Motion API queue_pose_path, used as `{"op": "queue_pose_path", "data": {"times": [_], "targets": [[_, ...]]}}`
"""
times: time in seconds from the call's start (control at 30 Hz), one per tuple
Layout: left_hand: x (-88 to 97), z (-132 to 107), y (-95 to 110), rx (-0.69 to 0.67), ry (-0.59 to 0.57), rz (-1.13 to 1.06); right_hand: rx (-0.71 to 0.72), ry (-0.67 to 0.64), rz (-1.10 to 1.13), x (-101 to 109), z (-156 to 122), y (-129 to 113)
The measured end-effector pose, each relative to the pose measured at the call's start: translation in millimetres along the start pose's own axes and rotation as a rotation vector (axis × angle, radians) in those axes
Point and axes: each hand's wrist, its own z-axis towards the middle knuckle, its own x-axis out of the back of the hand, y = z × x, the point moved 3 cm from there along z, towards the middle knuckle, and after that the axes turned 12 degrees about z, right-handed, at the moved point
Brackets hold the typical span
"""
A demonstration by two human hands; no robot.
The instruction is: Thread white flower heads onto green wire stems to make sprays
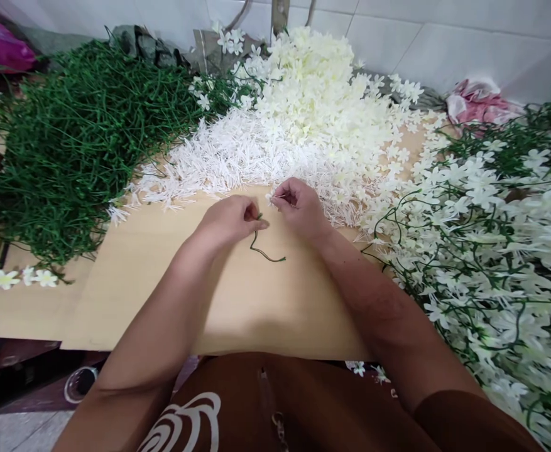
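Over the middle of the board, my left hand (238, 218) pinches a green artificial stem (266, 255), whose thin end hangs down and curls to the right. Just to the right, my right hand (298, 204) has its fingertips closed on a small white flower stamen (270, 198). The two hands are close but apart. Right behind them lies a heap of white stamens (228, 150), with a mound of cream flower petals (313, 88) beyond it.
A large pile of green stems (87, 125) fills the left side. Finished-looking white flowers on stems (492, 270) crowd the right. Tan board (162, 301) lies beneath. A few loose flowers (21, 278) are at the left edge; a tiled wall (398, 37) stands behind.
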Motion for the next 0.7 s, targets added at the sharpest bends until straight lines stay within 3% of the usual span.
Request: {"op": "queue_pose_path", "data": {"times": [0.13,0.27,0.4,0.57,0.7], "targets": [[-5.8,3.4,1.8,-0.032,0.090,0.024,-0.100,-0.057,0.200,-3.7,-1.1,2.6],[-8.4,9.7,-6.6,0.047,0.027,-0.275,-0.216,-0.148,0.305,-3.3,0.9,4.2],[-7.5,9.6,-7.1,0.056,-0.021,-0.521,-0.312,-0.103,0.352,4.4,3.0,4.0],[-9.7,6.8,-2.6,-0.035,0.003,-0.574,-0.387,-0.099,0.402,7.3,3.3,0.8],[-10.2,7.0,-1.8,-0.034,0.004,-0.596,-0.393,-0.086,0.378,5.8,2.8,0.4]]}}
